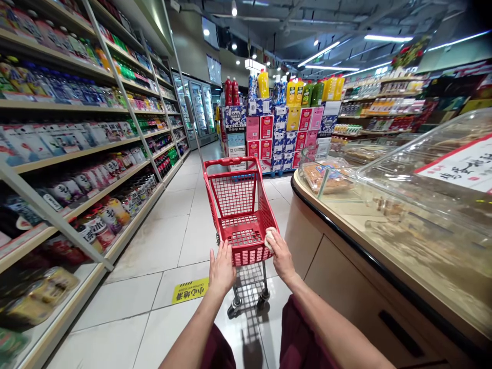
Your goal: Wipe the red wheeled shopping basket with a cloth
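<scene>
A red plastic shopping cart with a latticed basket stands right in front of me on dark caster wheels. Its basket holds nothing that I can see. My left hand rests at the basket's near left corner, palm down with the fingers stretched out. At the near right corner, my right hand is closed on a crumpled whitish cloth, which lies against the basket's rim. Part of the cloth is hidden under the fingers.
Drink shelves line the left side. A curved counter with clear-covered food bins stands close on the right. Stacked drink cartons topped with bottles rise ahead. A yellow caution sticker lies on the tiled floor.
</scene>
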The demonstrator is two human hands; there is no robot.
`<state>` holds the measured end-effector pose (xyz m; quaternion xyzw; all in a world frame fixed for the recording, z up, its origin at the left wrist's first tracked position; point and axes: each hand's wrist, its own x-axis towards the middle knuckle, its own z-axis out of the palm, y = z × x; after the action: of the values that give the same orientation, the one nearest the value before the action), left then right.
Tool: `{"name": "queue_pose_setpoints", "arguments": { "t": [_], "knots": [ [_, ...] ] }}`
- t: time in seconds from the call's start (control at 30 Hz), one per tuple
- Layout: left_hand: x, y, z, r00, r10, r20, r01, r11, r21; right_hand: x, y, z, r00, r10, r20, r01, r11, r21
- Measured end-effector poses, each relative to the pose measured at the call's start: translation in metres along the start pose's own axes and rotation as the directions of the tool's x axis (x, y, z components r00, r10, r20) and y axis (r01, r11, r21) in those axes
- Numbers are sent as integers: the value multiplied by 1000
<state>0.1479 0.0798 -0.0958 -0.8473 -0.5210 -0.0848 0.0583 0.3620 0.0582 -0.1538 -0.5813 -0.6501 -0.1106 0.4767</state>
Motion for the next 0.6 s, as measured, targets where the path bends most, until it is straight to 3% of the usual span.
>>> {"name": "queue_pose_setpoints", "arguments": {
  "t": [0.1,0.2,0.27,0.33,0.4,0.47,0.6],
  "knots": [
    [0,7,0,1000,-24,-1,24,1000,-14,-4,-24,20,998,-5,-61,5,1000,-1],
    [-1,5,-1,1000,-2,-19,2,1000,-7,-3,-50,40,984,-176,25,175,984,41],
    [-3,0,-1,999,42,-28,-41,999,4,1,-46,36,965,-251,80,246,967,65],
    [-5,-3,1,998,58,-35,-58,998,10,3,-28,20,980,-188,67,185,982,43],
    [-6,-1,4,998,37,-43,-37,999,2,2,-10,6,999,-46,15,46,999,-6],
    [-5,3,4,999,11,-54,-12,1000,-15,0,-6,3,999,33,-26,-34,999,-38],
    [3,5,-8,997,42,-65,-44,999,-31,-3,-35,29,986,-162,47,161,987,22]
  ]
}}
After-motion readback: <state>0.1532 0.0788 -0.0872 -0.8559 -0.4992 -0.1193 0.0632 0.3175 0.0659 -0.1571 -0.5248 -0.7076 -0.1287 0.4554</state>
